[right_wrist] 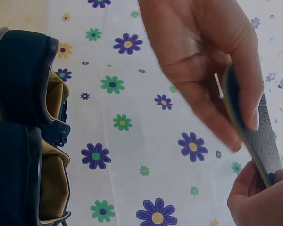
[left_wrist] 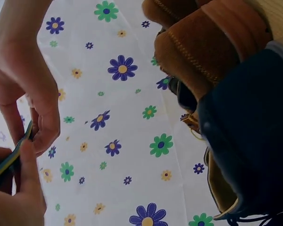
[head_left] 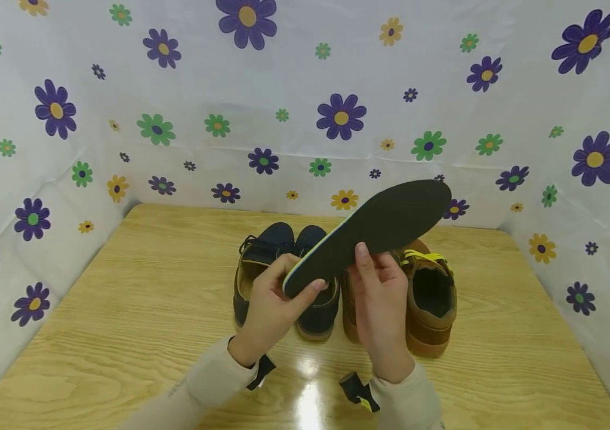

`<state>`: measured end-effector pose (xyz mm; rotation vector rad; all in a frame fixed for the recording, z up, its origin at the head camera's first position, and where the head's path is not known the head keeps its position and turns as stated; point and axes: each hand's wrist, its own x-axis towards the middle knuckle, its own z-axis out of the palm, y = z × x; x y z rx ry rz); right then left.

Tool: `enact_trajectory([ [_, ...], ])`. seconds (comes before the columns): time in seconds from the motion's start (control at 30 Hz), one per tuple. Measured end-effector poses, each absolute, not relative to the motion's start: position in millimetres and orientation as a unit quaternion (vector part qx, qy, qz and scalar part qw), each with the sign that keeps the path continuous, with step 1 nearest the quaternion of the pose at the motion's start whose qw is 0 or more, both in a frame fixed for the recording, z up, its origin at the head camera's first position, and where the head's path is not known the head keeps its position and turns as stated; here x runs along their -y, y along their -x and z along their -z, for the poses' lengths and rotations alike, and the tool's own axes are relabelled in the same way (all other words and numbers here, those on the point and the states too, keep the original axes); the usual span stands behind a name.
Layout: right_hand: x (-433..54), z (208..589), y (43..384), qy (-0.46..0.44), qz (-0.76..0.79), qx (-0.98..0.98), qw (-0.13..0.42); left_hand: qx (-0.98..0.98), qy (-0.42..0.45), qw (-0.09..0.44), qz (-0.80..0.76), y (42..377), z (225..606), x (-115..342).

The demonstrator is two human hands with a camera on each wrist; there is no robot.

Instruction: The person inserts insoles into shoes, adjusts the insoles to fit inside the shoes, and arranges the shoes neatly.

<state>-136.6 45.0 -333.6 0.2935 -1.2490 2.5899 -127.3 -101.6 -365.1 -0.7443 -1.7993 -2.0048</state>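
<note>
A black insole (head_left: 399, 215) is held up in both hands, tilted with its wide end toward the upper right. My left hand (head_left: 267, 310) pinches the narrow end, thumb on the dark face. Farther along, my right hand (head_left: 382, 310) grips the middle by one edge, thumb pressed on the same face. Its thin layered edge (right_wrist: 250, 146) shows in the right wrist view. Below and behind the hands stand two navy shoes (head_left: 318, 325), one partly covered by the left hand. Beside them are two brown shoes (head_left: 427, 339) with yellow laces; the right hand hides much of one.
The wood-grain table (head_left: 149, 298) carries all the shoes. A white flowered curtain (head_left: 294, 71) hangs along the back and both sides. Black straps (head_left: 359, 391) sit at both wrists, over light sleeves (head_left: 221, 376).
</note>
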Motion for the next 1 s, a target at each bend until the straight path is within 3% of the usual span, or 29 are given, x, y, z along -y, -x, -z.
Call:
enact_trajectory([
  [0.23,-55,329,137,-0.115,-0.852,0.482,0.166,0.763,0.274,-0.006,0.586,130,366,102],
  [0.37,-64,327,137,-0.129,-0.808,0.545,0.183,0.798,0.353,-0.055,0.485,138,359,119],
  [0.47,-71,325,137,-0.13,-0.781,0.584,0.182,0.806,0.377,-0.024,0.456,142,351,135],
  [0.73,-75,325,137,-0.181,-0.696,0.681,0.136,0.746,0.333,0.157,0.555,143,333,155],
  [1.0,-73,330,136,-0.307,-0.53,0.785,0.091,0.677,0.33,0.182,0.632,136,328,157],
])
